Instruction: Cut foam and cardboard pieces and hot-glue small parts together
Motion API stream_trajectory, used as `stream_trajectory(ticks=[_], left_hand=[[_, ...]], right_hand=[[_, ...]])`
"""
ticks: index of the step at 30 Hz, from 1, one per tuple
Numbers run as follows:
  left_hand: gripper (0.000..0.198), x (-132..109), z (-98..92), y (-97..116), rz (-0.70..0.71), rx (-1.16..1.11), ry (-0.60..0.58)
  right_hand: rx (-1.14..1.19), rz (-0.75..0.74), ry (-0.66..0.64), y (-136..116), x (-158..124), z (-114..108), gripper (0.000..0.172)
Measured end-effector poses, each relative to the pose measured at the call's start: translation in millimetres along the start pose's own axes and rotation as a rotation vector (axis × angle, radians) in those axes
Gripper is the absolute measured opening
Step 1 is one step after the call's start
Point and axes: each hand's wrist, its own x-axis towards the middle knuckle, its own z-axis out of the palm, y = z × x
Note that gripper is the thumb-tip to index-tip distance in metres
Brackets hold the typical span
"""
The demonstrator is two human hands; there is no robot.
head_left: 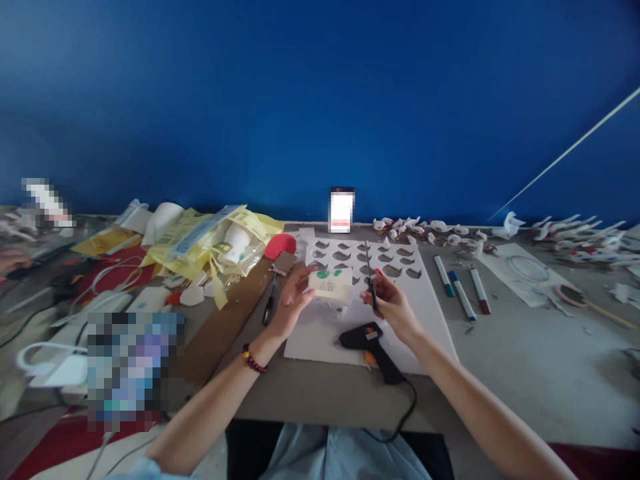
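My left hand (296, 297) is closed around one end of an off-white paper cup (331, 285) with green print, which lies sideways in the air over a white board. Upright in my right hand (393, 303) is a pair of scissors (371, 283), its blades pointing away from me and a little right of the cup. The scissors and the cup appear apart. Under both hands, the white board (420, 313) has rows of curved cut-outs in its far part. A black glue gun (367, 339) rests on its near edge, with its cord trailing toward me.
Several markers (463, 295) lie right of the board. White bird-like pieces (445, 230) line the wall, beside a lit phone (342, 210). To the left are yellow plastic packaging (200, 247), a red piece (280, 246) and cables. Another person's hand (15, 260) shows at far left.
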Motion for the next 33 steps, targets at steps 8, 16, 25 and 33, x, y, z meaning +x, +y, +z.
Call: stream_trajectory(ticks=[8, 16, 25, 33], left_hand=[[0.042, -4, 8.2, 7, -0.067, -0.01, -0.183], [0.041, -6, 10.2, 8, -0.071, -0.008, -0.189], [0.037, 6, -4.4, -7, 0.004, 0.061, 0.205], [0.046, 23, -20.8, -7, -0.017, 0.111, 0.445]], right_hand=[[-0.089, -0.066, -0.101, 9, 1, -2, 0.043], [-0.17, -0.047, -0.106, 6, 0, -2, 0.04], [-0.159, -0.121, 0.074, 9, 7, -6, 0.04], [-0.175, -0.125, 0.086, 9, 5, -6, 0.042]])
